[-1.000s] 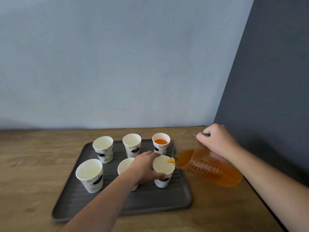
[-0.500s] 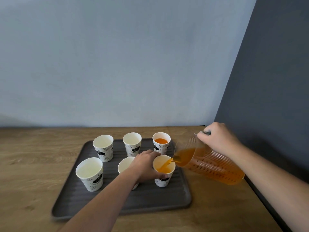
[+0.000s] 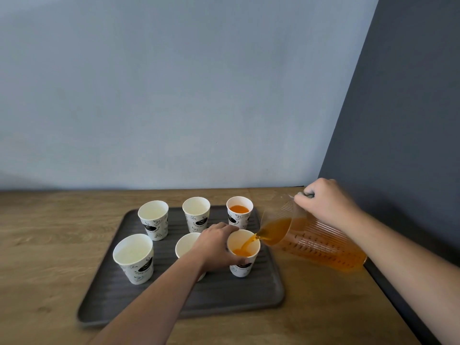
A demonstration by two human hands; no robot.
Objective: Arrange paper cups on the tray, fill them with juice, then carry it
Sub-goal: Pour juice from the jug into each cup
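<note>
Several white printed paper cups stand in two rows on a dark ridged tray (image 3: 224, 295). My left hand (image 3: 216, 246) grips the front right cup (image 3: 242, 268) from its left side. My right hand (image 3: 323, 204) holds the handle of a clear ribbed pitcher (image 3: 313, 245) of orange juice, tilted left. A stream of juice runs from its spout into the front right cup. The back right cup (image 3: 239, 212) holds juice. The back left cup (image 3: 153, 219), back middle cup (image 3: 196, 214) and front left cup (image 3: 133, 257) look empty. The front middle cup (image 3: 185, 246) is partly hidden by my left arm.
The tray lies on a wooden table (image 3: 49, 245) set against a pale blue wall. A dark grey wall (image 3: 410, 120) closes the right side, right behind the pitcher. The table's right edge runs just under the pitcher.
The pitcher has tipped further and juice now streams into the front right cup, which was empty a second ago. My left hand has stayed on that cup.
</note>
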